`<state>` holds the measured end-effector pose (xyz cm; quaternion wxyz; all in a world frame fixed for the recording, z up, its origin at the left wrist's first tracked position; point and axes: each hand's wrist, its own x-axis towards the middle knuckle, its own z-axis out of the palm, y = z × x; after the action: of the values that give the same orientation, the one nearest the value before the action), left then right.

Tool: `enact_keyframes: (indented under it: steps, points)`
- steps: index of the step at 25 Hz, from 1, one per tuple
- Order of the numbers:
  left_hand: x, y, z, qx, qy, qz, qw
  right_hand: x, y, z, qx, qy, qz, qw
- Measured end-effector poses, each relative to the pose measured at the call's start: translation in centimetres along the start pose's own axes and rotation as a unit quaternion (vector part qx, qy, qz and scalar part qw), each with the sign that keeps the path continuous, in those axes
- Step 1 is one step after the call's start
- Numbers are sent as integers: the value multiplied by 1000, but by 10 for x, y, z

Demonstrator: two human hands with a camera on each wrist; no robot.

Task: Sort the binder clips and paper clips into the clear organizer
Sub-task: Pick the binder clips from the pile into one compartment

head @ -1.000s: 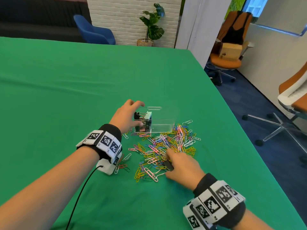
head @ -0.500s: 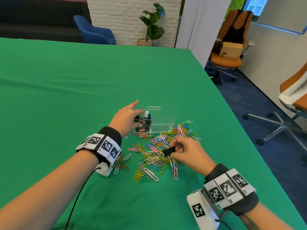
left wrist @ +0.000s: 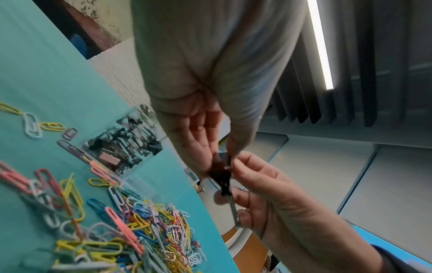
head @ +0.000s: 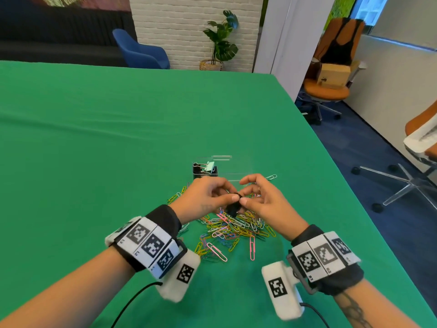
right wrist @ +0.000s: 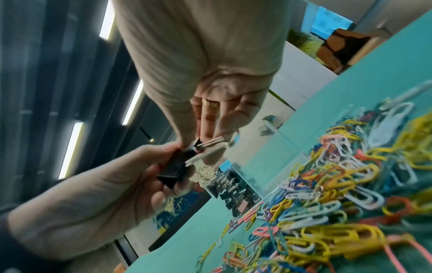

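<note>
both hands have come together above the pile since half a second ago, when the left hand [head: 203, 197] was at the organizer and the right hand [head: 264, 202] alone carried the black binder clip [head: 233, 209]. that clip is off the table now, held over the paper clips [head: 234, 228], just in front of the clear organizer [head: 238, 176]. left thumb and fingers pinch its black body, as the right wrist view shows [right wrist: 175, 171]; right fingertips grasp its silver wire handles, seen from the left wrist [left wrist: 222, 177]. the organizer stands on the green table [head: 106, 150] just beyond the hands, and its left compartment holds binder clips [head: 204, 171], mostly black with one mint green on top. what lies in the other compartment cannot be told through the clear walls and the hands. coloured paper clips are heaped under and in front of the hands, with a few strays, among them a pink one [head: 252, 248] lying apart toward the near edge. banded cameras sit on both wrists. past the table stand a blue chair [head: 139, 53], a potted plant [head: 220, 41] and an orange office chair [head: 328, 88] with a cardboard box on its seat.
</note>
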<state>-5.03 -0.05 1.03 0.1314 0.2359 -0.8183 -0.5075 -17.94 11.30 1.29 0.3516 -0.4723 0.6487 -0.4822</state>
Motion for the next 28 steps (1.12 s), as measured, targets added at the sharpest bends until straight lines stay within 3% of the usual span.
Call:
enact_keyframes:
  steps: [2,3,6,8,11,15,20,22,25,28]
  points:
    - [-3,-2,-4,-44,22,-37,998,8,0,6,-16,4,-12,1000]
    - [-4,-4,-8,-55,48,-52,996,11,1,8,-78,3,-20,997]
    - [0,-11,-29,-95,135,-80,983,29,-4,15,-283,4,-67,957]
    - [12,-13,-43,-112,175,-85,975,49,-14,20,-341,34,-91,935]
    - [36,-17,-55,-49,246,-71,965,84,-21,23,-376,37,-58,924]
    - [57,-26,-51,74,316,-46,945,103,-13,26,-318,52,-12,946]
    - [55,-38,-53,225,305,-18,925,108,-8,29,-447,68,-20,892]
    - [50,-42,-59,207,290,-7,934,108,-7,29,-443,67,-20,894]
    - [45,-44,-61,201,219,10,955,107,-7,33,-399,71,-18,914]
    - [44,-48,-58,223,176,21,959,100,-8,29,-400,89,-29,912]
